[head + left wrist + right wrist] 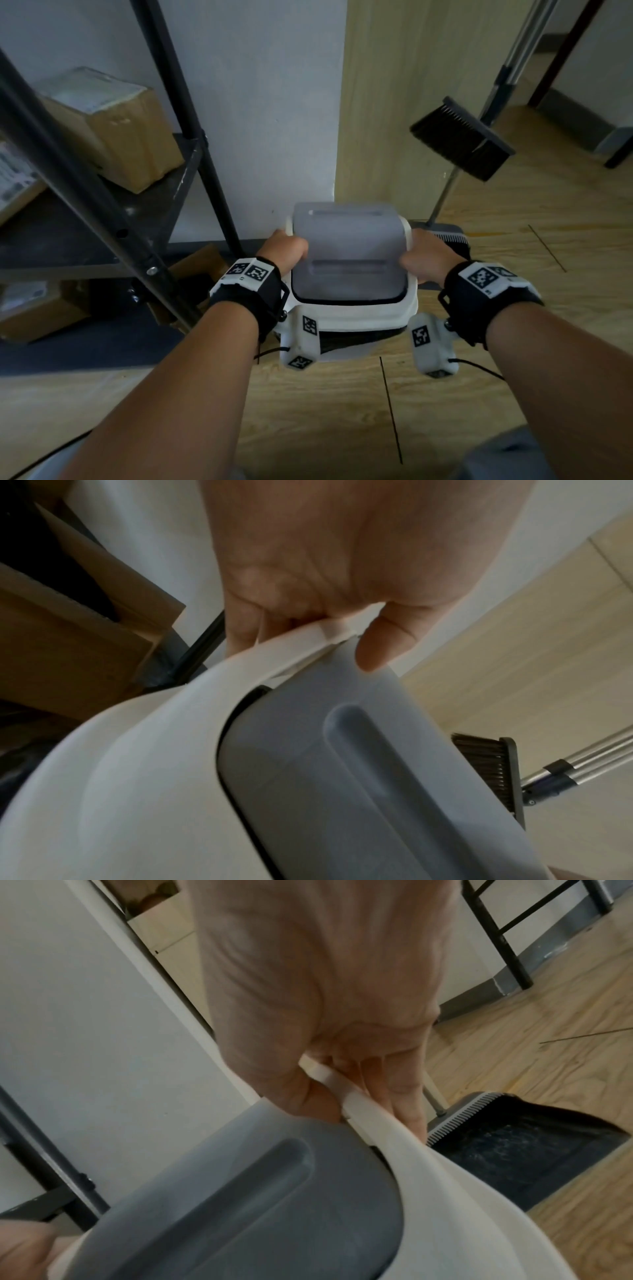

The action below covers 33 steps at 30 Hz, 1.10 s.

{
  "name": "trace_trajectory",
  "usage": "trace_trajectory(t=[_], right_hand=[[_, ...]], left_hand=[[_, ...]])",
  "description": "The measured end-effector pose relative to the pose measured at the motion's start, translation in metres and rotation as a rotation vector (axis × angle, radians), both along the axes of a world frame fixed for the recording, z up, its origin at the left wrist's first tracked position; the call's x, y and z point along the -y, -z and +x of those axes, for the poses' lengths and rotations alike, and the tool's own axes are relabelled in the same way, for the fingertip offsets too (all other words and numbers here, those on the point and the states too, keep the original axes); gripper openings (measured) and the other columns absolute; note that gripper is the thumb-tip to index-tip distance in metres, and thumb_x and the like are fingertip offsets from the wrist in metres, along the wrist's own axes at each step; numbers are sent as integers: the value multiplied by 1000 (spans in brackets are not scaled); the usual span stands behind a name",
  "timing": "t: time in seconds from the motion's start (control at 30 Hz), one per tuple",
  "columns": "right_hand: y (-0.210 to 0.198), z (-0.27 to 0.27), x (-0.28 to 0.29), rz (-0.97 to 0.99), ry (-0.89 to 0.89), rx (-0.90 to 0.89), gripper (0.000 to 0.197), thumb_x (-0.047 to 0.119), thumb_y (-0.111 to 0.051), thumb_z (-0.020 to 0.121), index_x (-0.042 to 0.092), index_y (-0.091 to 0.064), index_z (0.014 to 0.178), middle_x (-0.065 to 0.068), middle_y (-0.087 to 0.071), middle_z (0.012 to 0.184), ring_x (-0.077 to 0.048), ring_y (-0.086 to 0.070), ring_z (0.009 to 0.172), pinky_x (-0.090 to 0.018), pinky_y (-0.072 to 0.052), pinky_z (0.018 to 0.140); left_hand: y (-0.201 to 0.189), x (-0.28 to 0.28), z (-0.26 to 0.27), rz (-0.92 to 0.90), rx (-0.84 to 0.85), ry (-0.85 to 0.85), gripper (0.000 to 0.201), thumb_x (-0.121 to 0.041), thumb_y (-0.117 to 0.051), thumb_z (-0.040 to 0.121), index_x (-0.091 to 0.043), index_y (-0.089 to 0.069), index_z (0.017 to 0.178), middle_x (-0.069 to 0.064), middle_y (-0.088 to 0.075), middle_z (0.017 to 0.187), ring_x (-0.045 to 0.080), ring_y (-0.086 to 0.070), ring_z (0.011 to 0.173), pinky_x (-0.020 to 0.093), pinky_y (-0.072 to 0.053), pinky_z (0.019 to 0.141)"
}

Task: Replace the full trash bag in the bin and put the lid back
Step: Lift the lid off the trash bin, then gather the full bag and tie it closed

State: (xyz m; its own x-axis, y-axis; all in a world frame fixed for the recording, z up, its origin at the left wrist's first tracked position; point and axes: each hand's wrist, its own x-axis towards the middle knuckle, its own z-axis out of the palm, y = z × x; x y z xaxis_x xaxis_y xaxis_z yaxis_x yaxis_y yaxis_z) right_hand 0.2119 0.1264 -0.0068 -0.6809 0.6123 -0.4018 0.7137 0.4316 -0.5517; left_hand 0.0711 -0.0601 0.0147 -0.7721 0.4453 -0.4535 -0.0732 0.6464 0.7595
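Holding the swing lid (346, 260) by its white frame, we curl our left hand (286, 248) and right hand (426, 257) round opposite edges, directly over the bin (346, 339). Black liner shows beneath, so seating the lid seems left.

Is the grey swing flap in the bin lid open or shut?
Tipped partly open: the grey flap stands tilted out of the white lid frame, near edge sunk, far edge raised.
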Motion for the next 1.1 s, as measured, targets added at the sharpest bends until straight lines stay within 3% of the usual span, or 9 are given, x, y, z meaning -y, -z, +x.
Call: trace_trajectory(t=[0.2, 0.4, 0.47, 0.5, 0.53, 0.73, 0.8, 0.93, 1.1], right_hand=[[-19, 32, -8, 87, 182, 12, 14, 5, -47, 83, 6, -48, 69, -12, -53, 67, -29, -53, 65, -30, -38, 53], [-18, 54, -42, 88, 433, -37, 15, 5, -46, 87, 3, -54, 99, -16, -55, 82, -32, -54, 79, -28, -36, 50], [-16, 60, -53, 87, 515, -55, 8, 5, -45, 88, 4, -51, 94, -13, -54, 78, -32, -53, 80, -32, -39, 58], [-14, 63, -57, 106, 555, -64, 9, 5, -45, 89, 5, -52, 94, -13, -56, 83, -34, -54, 83, -34, -40, 64], [-12, 65, -62, 133, 593, -62, 14, 5, -45, 90, 5, -54, 100, -15, -58, 91, -36, -57, 90, -34, -40, 69], [11, 84, -75, 167, 650, 150, 33, 12, -36, 101, 1, -47, 130, -18, -52, 138, -34, -49, 126, -34, -41, 99], [20, 95, -75, 107, 670, 193, 40, 19, -41, 100, 5, -43, 138, -13, -47, 144, -32, -47, 129, -25, -45, 83], [51, 109, -83, 95, 578, 523, 65, 34, -58, 91, 4, -36, 145, -20, -38, 149, -37, -40, 135, -49, -36, 110], [100, 127, -75, -21, 731, 579, 67, 37, -48, 97, 5, -22, 151, -19, -32, 153, -38, -36, 138, -52, -32, 110]], left_hand=[[6, -31, 14, 75, 35, 102, 70, -22, -52, 40, -4, -54, 108, 23, -61, 108, 37, -61, 101, 46, -50, 88], [-4, -64, 34, 323, 64, 137, 59, -22, -56, 59, -10, -60, 116, 19, -65, 118, 35, -61, 110, 50, -45, 102], [-1, -71, 35, 372, 92, 107, 65, -27, -59, 56, -2, -58, 116, 29, -60, 116, 34, -63, 102, 43, -51, 89], [-3, -71, 36, 375, 111, 97, 65, -24, -59, 61, 3, -52, 120, 32, -54, 121, 11, -50, 94, 36, -49, 81], [-4, -72, 37, 378, 134, 82, 65, -20, -58, 68, 4, -45, 127, 31, -50, 129, 40, -47, 124, 32, -45, 81], [12, -75, 28, 376, 194, -23, 39, -12, -52, 91, -14, -52, 130, 6, -60, 115, 15, -56, 102, 16, -48, 80], [16, -75, 25, 374, 195, -45, 48, -12, -52, 92, -13, -44, 139, 7, -55, 123, 15, -51, 108, 23, -43, 96], [22, -76, 19, 360, 194, -55, 54, -12, -54, 92, -12, -39, 144, 9, -50, 138, 16, -48, 119, 30, -37, 106], [34, -72, 13, 321, 211, -82, 41, -11, -54, 92, -12, -51, 132, 7, -53, 130, 19, -49, 125, 32, -38, 106]])
